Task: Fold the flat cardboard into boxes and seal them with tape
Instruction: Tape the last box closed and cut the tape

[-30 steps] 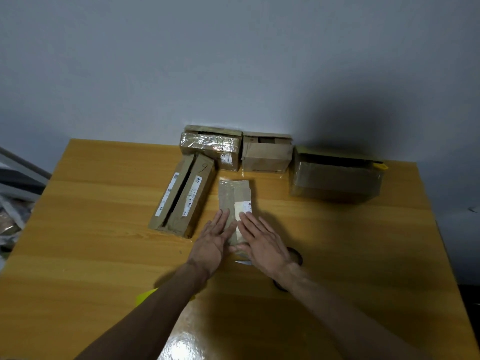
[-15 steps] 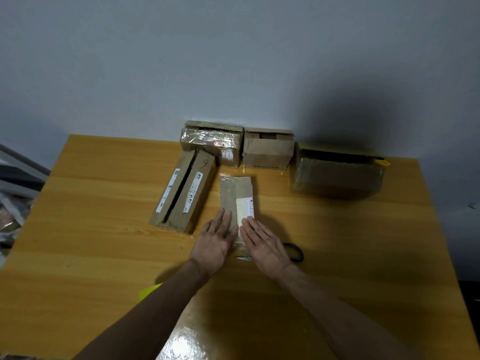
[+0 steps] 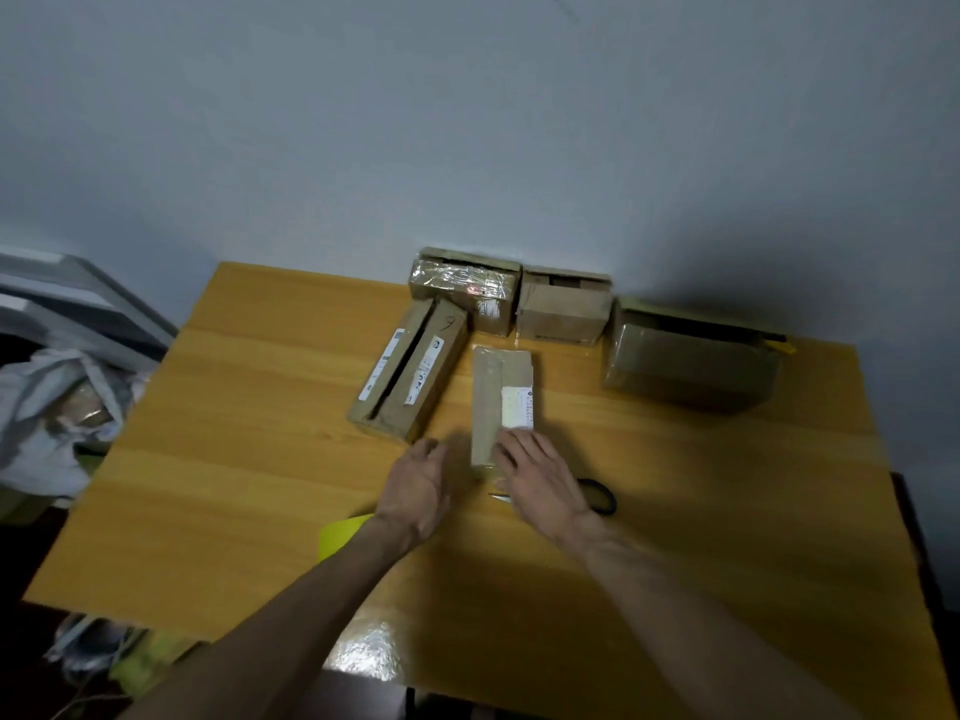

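Note:
A small taped cardboard box [image 3: 500, 392] with a white label lies flat in the middle of the wooden table [image 3: 249, 459]. My right hand [image 3: 540, 478] rests on its near end with fingers fairly straight, pressing down. My left hand [image 3: 422, 480] is just left of the box's near corner, fingers relaxed and blurred, holding nothing. The box's near edge is hidden under my right hand.
Black-handled scissors [image 3: 600, 495] lie just right of my right hand. A long box [image 3: 410, 371] lies to the left, and three boxes [image 3: 563, 311] stand along the wall. A yellow object [image 3: 342, 530] peeks out under my left forearm. Bags sit off the table's left edge.
Both hands slid back along the small box toward me. My left hand came off the box top and now sits beside its near-left corner.

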